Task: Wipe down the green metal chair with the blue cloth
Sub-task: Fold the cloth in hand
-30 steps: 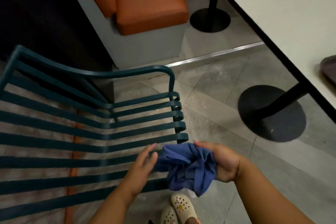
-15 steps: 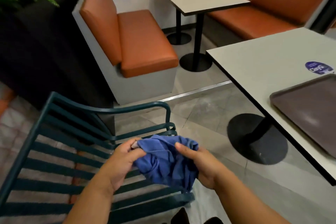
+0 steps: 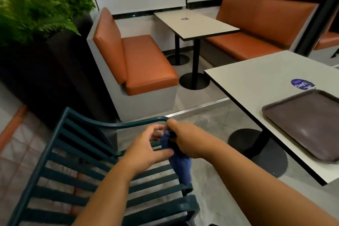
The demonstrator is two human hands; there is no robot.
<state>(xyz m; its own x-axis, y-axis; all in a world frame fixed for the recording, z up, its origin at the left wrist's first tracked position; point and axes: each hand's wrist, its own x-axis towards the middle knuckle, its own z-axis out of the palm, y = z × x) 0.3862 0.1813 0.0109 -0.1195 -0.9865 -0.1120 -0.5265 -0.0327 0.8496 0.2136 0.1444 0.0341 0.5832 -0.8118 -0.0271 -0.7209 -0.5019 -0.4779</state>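
Observation:
The green metal chair with slatted seat and back fills the lower left, its curved armrest running toward the middle. My right hand is closed around the bunched blue cloth at the armrest's right end, and a tail of cloth hangs down over the seat slats. My left hand is right beside it, fingers curled loosely, its fingertips touching the cloth. Part of the cloth is hidden inside my right fist.
A white table with a brown tray stands at the right, on a black pedestal base. An orange bench and a second table are behind. Dark planters with ferns are at the left.
The view has lifted up. The cloth went from spread between both hands to bunched in my right fist, which moved up to the armrest's end; my left hand loosened its hold.

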